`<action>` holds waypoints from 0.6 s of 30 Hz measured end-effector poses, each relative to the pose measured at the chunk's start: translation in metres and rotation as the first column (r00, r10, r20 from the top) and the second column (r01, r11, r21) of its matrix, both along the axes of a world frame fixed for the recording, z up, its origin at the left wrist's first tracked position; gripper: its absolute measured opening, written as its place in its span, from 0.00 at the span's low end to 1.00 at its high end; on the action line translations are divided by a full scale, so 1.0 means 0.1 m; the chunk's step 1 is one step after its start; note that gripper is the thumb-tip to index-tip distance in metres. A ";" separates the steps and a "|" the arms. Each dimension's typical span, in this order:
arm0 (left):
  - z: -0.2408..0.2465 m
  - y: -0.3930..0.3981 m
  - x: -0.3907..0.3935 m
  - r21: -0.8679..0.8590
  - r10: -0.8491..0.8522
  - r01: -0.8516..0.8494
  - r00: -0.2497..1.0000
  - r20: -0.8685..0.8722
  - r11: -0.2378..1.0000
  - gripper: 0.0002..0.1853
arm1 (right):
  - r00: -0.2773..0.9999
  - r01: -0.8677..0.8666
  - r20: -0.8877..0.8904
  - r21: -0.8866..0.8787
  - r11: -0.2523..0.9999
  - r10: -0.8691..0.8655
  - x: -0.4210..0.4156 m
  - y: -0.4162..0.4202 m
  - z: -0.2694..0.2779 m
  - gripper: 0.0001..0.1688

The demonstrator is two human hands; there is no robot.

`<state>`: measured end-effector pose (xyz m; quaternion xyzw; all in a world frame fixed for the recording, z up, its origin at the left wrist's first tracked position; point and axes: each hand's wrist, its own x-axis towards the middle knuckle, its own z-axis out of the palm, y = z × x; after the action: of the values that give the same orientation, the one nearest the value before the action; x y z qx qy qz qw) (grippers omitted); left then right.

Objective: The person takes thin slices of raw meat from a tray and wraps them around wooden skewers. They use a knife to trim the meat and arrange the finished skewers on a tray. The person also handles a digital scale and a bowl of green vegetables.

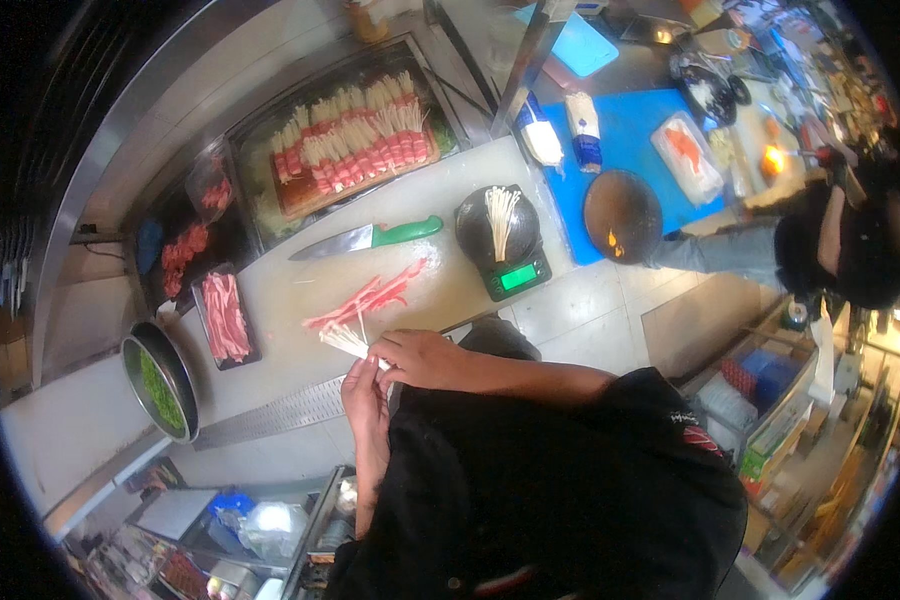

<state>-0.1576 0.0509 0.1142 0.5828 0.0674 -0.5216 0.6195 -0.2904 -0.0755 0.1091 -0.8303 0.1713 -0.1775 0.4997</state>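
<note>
My left hand [365, 397] and my right hand [418, 361] meet at the cutting board's near edge, both gripping the base of a small bunch of enoki mushrooms [343, 340]. The mushroom caps point away from me, and one stem sticks up apart from the rest. Just beyond the bunch, thin raw meat slices [371, 298] lie on the white cutting board [277, 315]. A green-handled kitchen knife [375, 237] rests farther back. To the right, another enoki bunch [502, 221] lies on a digital kitchen scale [461, 225] with a lit green display.
Meat-wrapped enoki rolls [352, 161] fill a wooden board [300, 202] at the back. On the left stand a tray of meat slices [226, 315] and a metal bowl of chopped greens [157, 390]. Packaged enoki [583, 131] lies on a blue board [626, 112]; another person [810, 240] works at right.
</note>
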 end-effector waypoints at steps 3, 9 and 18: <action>-0.06 0.20 0.28 -0.028 -0.052 0.052 0.999 -0.006 0.998 0.09 | 0.992 0.102 0.082 -0.083 0.991 -0.095 0.21 0.24 -0.10 0.19; -0.07 0.59 0.76 -0.051 -0.230 0.231 0.973 0.022 0.972 0.13 | 0.957 0.279 -0.082 0.535 0.797 -0.280 0.53 0.77 -0.03 0.21; -0.05 0.73 0.90 0.024 -0.534 0.536 0.833 0.143 0.844 0.10 | 0.970 0.150 -0.241 0.483 0.863 -0.034 0.64 0.67 -0.12 0.17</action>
<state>-0.0678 0.1238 0.1088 0.6093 -0.1474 -0.6310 0.4570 -0.2265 -0.0086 0.0973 -0.6790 0.3062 -0.0565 0.6649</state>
